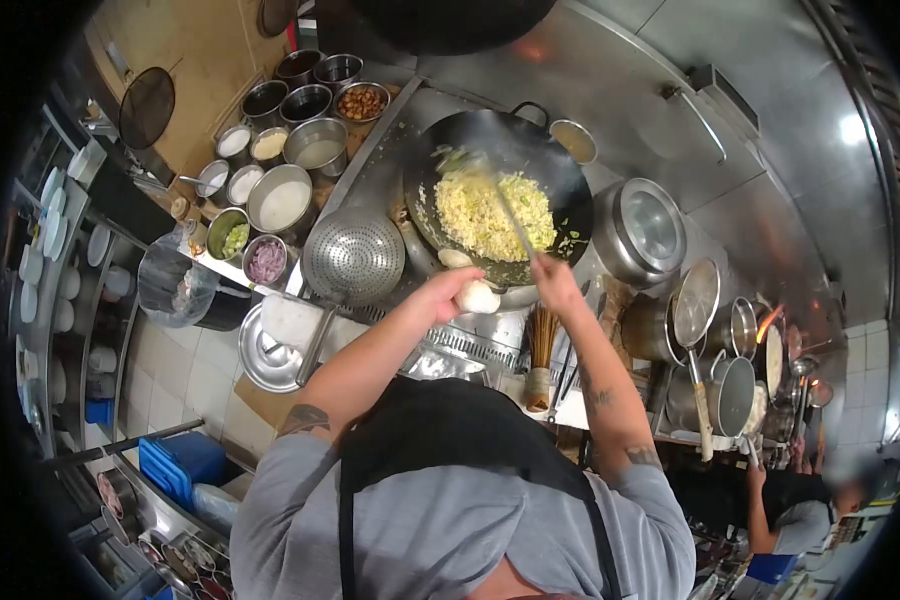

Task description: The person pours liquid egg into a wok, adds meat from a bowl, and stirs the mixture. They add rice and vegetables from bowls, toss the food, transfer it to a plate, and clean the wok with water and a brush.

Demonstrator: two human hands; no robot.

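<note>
A large black wok (422, 140) sits on the stove, holding fried rice (495, 215) with yellow egg and green bits. My left hand (452, 293) is closed on a folded white cloth (479, 298) at the wok's near rim. In my right hand (558, 284) is a long-handled metal wok utensil (516, 222). Its shaft slants up and left across the rice, and its head is smeared by motion near the wok's far left wall. A perforated strainer (353, 255) rests just left of the wok.
Metal pots of sauces and seasonings, including chopped red onion (267, 261) and a white-filled pot (280, 198), crowd the left. A bamboo brush (541, 350) stands below my right hand. Lidded pots (650, 232) and a long-handled skimmer (697, 302) are at right. Another person (792, 520) works at lower right.
</note>
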